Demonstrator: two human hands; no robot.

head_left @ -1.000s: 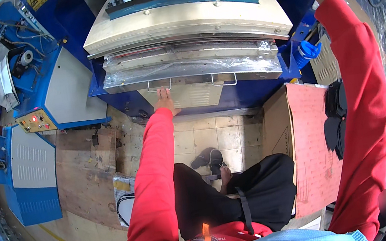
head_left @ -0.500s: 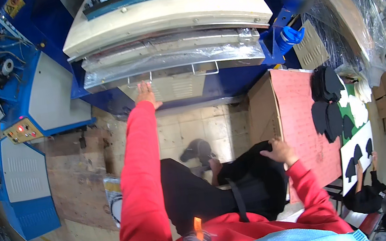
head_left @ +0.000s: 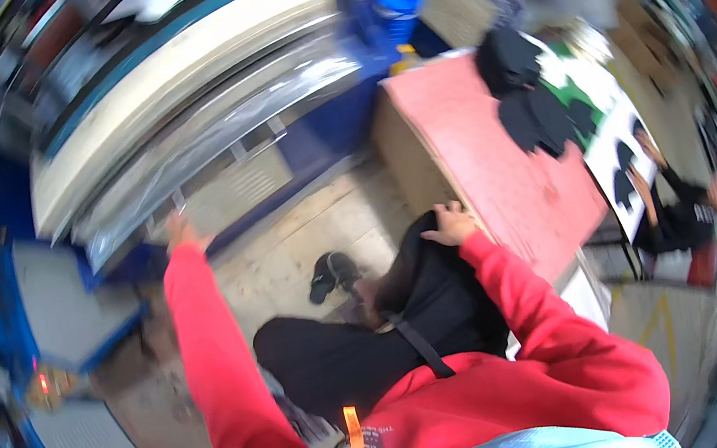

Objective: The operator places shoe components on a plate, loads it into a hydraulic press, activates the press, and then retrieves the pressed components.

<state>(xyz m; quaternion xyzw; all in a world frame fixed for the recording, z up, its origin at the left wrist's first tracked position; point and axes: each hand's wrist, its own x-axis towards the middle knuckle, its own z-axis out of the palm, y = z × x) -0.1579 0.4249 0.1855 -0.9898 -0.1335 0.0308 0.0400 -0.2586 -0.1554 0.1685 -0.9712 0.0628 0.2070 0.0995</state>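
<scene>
My left hand (head_left: 182, 232) reaches forward to the front of a large press, close to a wire handle (head_left: 179, 200) on its silvery tray edge (head_left: 219, 157). The fingers look stretched out and somewhat blurred; whether they touch the handle I cannot tell. My right hand (head_left: 451, 225) lies by my bent knee, next to the near edge of a pink-topped table (head_left: 500, 175), fingers spread and nothing in them. Black cut pieces (head_left: 537, 118) are stacked on that table's far side.
A blue and grey machine (head_left: 74, 304) stands at the left. Behind the table is a blue container (head_left: 400, 4). At the right a co-worker (head_left: 685, 208) handles black pieces on a white board (head_left: 624, 170). My shoe (head_left: 334, 274) rests on the tiled floor (head_left: 288, 248).
My view has turned to the right, so the press now sits further left and tilted, and the table nearer the middle. My left hand stays by the handle; my right stays by the knee.
</scene>
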